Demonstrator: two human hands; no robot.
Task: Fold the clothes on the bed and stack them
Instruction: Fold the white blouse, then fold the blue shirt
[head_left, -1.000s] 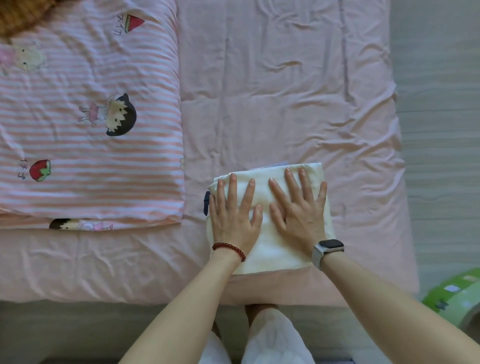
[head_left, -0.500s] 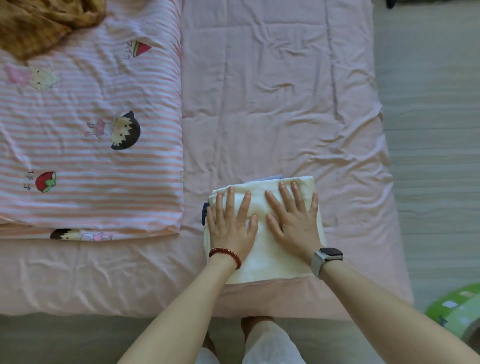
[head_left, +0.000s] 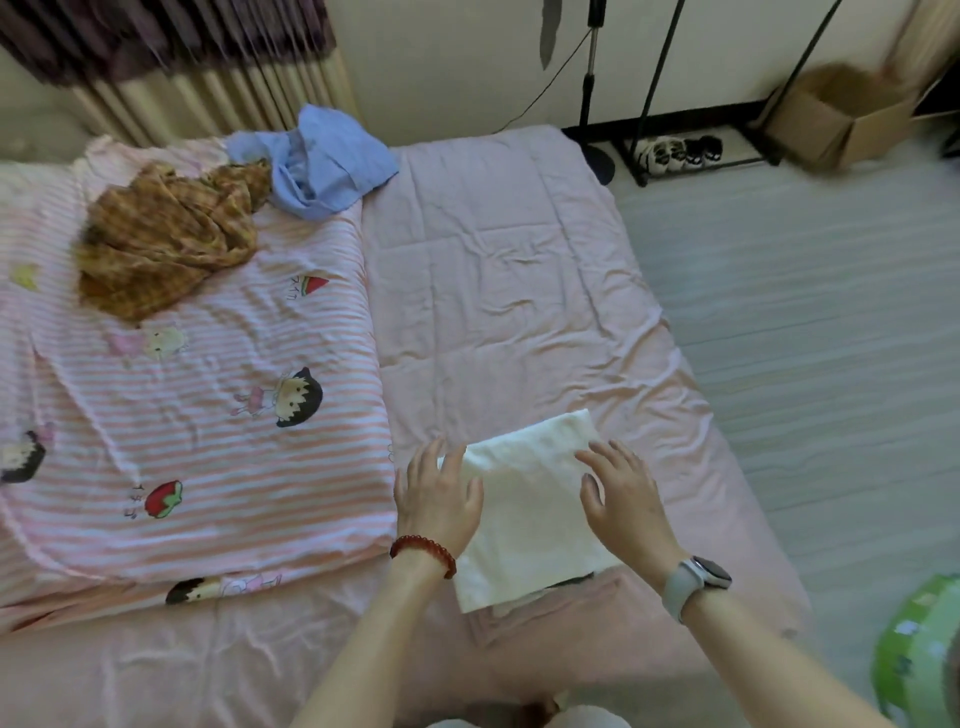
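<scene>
While a folded cream-white cloth (head_left: 535, 499) lies on the pink bed sheet (head_left: 498, 312) near the bed's front edge, atop a small stack whose edges peek out beneath it, the left hand (head_left: 439, 493) rests with relaxed, straight fingers at the cloth's left edge and the right hand (head_left: 623, 493) is spread open over its right side, gripping nothing. Farther back, a crumpled brown checked garment (head_left: 161, 244) and a crumpled light-blue shirt (head_left: 322, 161) lie unfolded on the pink striped cartoon-print quilt (head_left: 197, 441).

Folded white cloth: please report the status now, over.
Both hands open, left hand and right hand at its sides. Folded white cloth flat on bed. Brown garment and blue garment unfolded.
</scene>
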